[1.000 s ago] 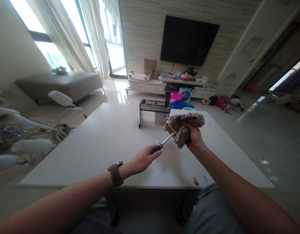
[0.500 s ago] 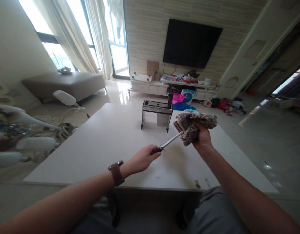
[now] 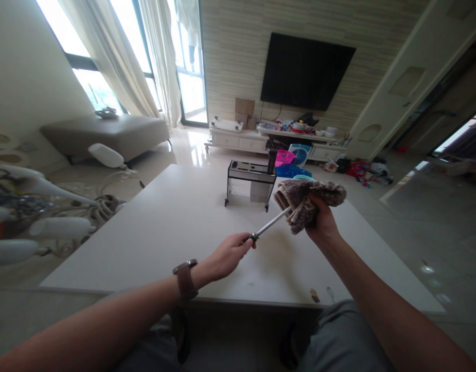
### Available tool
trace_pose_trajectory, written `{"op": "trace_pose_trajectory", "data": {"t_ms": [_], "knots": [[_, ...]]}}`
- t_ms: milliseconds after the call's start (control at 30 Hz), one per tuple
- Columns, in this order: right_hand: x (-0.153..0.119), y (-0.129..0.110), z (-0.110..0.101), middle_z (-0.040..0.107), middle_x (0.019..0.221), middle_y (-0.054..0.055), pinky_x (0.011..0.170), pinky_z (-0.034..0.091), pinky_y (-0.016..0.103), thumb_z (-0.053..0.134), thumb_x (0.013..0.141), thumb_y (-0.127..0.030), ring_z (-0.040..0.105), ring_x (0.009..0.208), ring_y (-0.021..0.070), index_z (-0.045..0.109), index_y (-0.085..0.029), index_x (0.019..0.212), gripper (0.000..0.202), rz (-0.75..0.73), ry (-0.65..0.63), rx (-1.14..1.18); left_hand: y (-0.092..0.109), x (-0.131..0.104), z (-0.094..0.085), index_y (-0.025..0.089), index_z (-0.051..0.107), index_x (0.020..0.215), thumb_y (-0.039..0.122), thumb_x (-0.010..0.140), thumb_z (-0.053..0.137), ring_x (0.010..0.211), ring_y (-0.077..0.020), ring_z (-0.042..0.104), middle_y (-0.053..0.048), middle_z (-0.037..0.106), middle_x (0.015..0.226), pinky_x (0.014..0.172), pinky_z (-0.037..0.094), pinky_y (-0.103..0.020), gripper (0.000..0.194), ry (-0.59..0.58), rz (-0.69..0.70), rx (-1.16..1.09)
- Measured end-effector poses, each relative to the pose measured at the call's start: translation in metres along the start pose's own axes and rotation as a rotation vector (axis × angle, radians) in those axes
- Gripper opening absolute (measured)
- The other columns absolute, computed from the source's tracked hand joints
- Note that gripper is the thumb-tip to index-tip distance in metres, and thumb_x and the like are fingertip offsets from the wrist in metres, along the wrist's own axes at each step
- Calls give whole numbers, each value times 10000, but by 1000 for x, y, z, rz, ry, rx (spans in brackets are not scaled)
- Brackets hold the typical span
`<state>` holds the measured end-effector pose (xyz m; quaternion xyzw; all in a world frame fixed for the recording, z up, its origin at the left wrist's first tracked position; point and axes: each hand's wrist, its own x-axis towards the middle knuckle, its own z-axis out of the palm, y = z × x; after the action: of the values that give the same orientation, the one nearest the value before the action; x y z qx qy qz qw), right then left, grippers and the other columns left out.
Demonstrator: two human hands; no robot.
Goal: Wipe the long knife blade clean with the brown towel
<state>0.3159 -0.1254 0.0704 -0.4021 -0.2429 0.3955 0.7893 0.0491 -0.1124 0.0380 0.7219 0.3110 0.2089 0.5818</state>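
1. L hand [image 3: 224,254]: closed around the dark handle [image 3: 251,238] of a metal rod [image 3: 274,220], above the desk [image 3: 156,243].
2. Rack [image 3: 246,172]: stands on desk, behind rod, not touching it.
3. Rod: in the air b/w both hands; long axis slants from handle up to far R, away from person. Tip hidden in cloth [image 3: 294,195].
4. Cloth: folded about rod's far part. Vs. 1 sec ago, it sits farther from handle w/ more bare rod; prob. it slid tipward.
5. R hand [image 3: 323,223]: gripping cloth.
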Motion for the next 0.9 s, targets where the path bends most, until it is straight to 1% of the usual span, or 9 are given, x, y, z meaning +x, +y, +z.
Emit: {"op": "trace_pose_trajectory", "data": {"t_ms": [133, 300, 367, 467, 533, 667, 767, 900], "knots": [[-16, 4, 11, 777, 969, 41, 779, 622, 462, 807, 671, -343, 733, 907, 287, 714, -218, 954, 323, 128, -29, -8, -3, 1, 3, 160, 600, 905, 495, 946, 481, 531, -106, 325, 60, 353, 587, 491, 264, -234, 358, -27, -10, -175], [-43, 25, 23, 782, 898, 30, 780, 617, 405, 866, 596, -300, 728, 840, 260, 730, -201, 908, 354, 200, -53, -69, -4, 3, 5, 159, 577, 907, 519, 934, 477, 510, -94, 332, 57, 375, 592, 466, 243, -217, 375, -20, -10, -269], [-55, 35, 28, 784, 880, 39, 768, 613, 396, 885, 582, -306, 727, 823, 260, 734, -184, 902, 374, 243, -101, -94, -4, 4, 5, 168, 549, 884, 536, 929, 492, 507, -91, 349, 55, 387, 596, 462, 251, -214, 375, -14, -6, -282], [-72, 49, 33, 792, 934, 57, 790, 608, 404, 895, 593, -302, 732, 858, 272, 741, -174, 932, 394, 293, -186, -124, -6, 6, 7, 189, 480, 823, 583, 901, 544, 495, -81, 337, 66, 378, 594, 451, 246, -213, 407, 1, 9, -311], [-79, 57, 34, 794, 959, 56, 800, 603, 400, 894, 593, -279, 732, 872, 268, 744, -177, 955, 404, 288, -193, -144, -7, 6, 9, 197, 451, 801, 616, 882, 568, 484, -75, 318, 73, 367, 589, 443, 232, -216, 442, 6, 21, -319], [-80, 64, 30, 793, 935, 43, 778, 601, 383, 897, 568, -229, 727, 855, 254, 744, -180, 965, 428, 233, -140, -186, -9, 4, 12, 205, 434, 797, 638, 877, 568, 470, -73, 303, 82, 356, 573, 435, 226, -220, 460, -9, 16, -329], [-79, 63, 28, 792, 919, 38, 764, 606, 380, 902, 565, -217, 728, 844, 252, 741, -180, 981, 447, 203, -116, -197, -8, 4, 14, 210, 423, 793, 637, 871, 570, 466, -74, 305, 84, 350, 570, 433, 222, -219, 458, -17, -6, -340], [-79, 57, 30, 789, 869, 36, 746, 621, 389, 896, 580, -223, 737, 839, 267, 738, -180, 967, 419, 194, -102, -189, -8, 6, 13, 212, 414, 785, 623, 872, 566, 476, -76, 316, 78, 361, 583, 436, 237, -215, 447, -24, -19, -344]]}}
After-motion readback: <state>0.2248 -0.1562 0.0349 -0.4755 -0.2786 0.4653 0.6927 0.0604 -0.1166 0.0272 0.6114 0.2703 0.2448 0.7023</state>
